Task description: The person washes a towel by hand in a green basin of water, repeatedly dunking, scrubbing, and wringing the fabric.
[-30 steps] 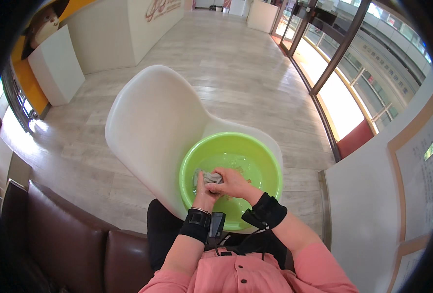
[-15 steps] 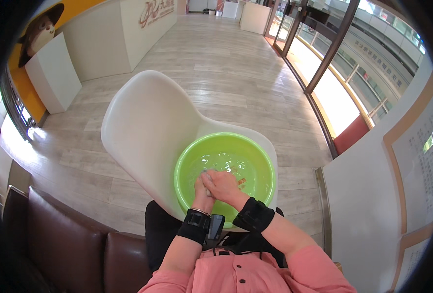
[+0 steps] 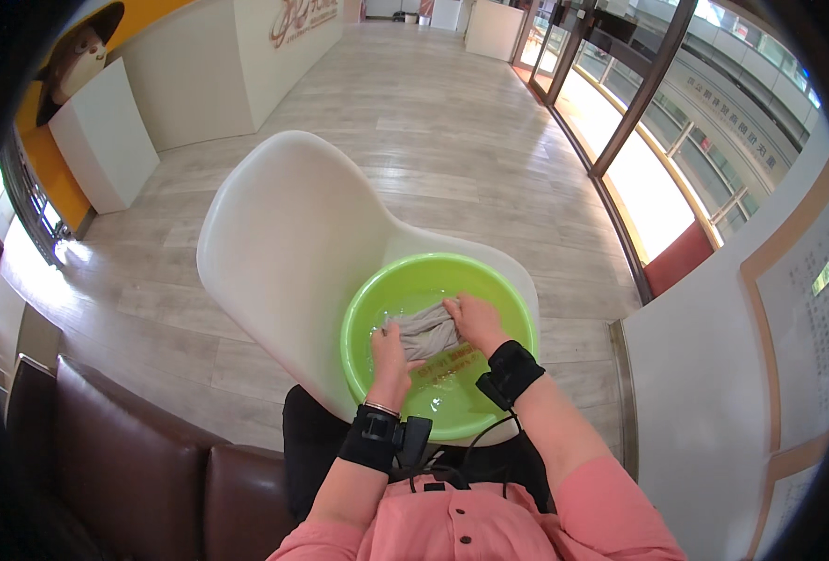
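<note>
A wet light-grey cloth (image 3: 422,332) stretches between my two hands, inside a round green basin (image 3: 351,348) that holds water. My left hand (image 3: 392,357) grips the cloth's left end, near the basin's left side. At the other end my right hand (image 3: 478,323) has its fingers closed on the cloth. Reddish printing on the basin's bottom shows below the cloth. Both wrists wear black straps with small devices and cables.
The basin rests on the seat of a white moulded chair (image 3: 293,215). A brown leather sofa (image 3: 138,458) stands at the left, and a white wall panel (image 3: 685,393) at the right. Beyond lie the wood-look floor (image 3: 424,140), a white counter (image 3: 199,84) and glass doors (image 3: 611,103).
My hands were pressed together around the bunched cloth. Now they are apart, the right one farther right, and the cloth is spread between them.
</note>
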Available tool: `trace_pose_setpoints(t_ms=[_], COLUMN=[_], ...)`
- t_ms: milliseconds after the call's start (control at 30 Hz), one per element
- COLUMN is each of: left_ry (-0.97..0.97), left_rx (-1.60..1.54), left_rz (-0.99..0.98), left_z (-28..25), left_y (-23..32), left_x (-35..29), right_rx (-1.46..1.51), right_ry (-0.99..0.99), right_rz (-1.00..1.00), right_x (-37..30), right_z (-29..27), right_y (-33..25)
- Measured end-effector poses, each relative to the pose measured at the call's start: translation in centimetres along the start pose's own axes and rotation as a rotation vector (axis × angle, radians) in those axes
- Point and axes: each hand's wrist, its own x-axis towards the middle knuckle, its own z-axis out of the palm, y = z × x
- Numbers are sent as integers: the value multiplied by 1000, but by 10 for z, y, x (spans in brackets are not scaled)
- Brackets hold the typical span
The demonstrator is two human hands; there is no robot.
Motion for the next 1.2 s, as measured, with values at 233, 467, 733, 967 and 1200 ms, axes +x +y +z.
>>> trace_pose_setpoints(t_ms=[233,467,733,967,1200], left_ry=[23,4,-221,-212,-216], left_rx=[146,43,-278,-439,-420], left_rz=[-214,-261,-391,-231,-24], left_z=[-18,-16,-27,-26,-9], left_y=[-31,-16,-35,-27,-23], left_x=[16,2,27,23,-8], right_rx=[-139,37,429,622,611], right_ry=[-177,-138,-466,-534,-274], right_rz=[-115,128,-231,-271,-280], right_x=[-4,-3,-15,-36,-52], right_z=[42,30,43,-42,-30], right_y=[20,10,-30,-83,-90])
